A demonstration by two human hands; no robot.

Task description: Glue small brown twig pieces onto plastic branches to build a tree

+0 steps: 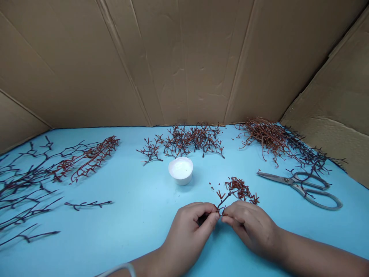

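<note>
My left hand [191, 234] pinches a small dark twig [224, 200] with reddish-brown tips at the bottom centre. Close beside it, my right hand [253, 227] has thumb and forefinger pressed together on a small reddish piece [223, 210] at the twig's lower end. The two hands' fingertips nearly meet. Just beyond them lies a pile of short reddish-brown bits [240, 188]. A small white cup [181, 171] with white contents stands a little farther back, left of the pile.
Scissors [300, 186] lie partly open at the right on the blue table [129, 238]. Branched twigs [190, 140] lie at the back centre, reddish stems [265, 134] at the back right, dark branches [25, 177] at the left. Cardboard walls [184, 61] rise behind.
</note>
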